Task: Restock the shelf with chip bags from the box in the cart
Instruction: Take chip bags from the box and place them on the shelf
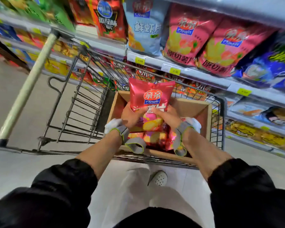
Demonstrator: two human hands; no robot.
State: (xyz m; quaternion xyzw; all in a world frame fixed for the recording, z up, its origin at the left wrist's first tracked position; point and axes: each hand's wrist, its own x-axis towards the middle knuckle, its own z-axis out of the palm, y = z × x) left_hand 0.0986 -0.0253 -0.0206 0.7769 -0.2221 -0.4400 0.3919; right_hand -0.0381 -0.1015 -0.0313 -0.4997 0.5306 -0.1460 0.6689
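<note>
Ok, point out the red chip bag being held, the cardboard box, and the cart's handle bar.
Red chip bag (150, 94), head view: upper front, above the logo.
Brown cardboard box (190, 106), head view: far right flap.
Pale cart handle bar (29, 88), head view: middle of the bar.

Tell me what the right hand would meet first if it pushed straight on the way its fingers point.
The right hand already presses on the pink chip bag, fingers aimed up and left. Pushing on, it would probably meet the left hand gripping the bag's other side; depth is unclear.
</note>
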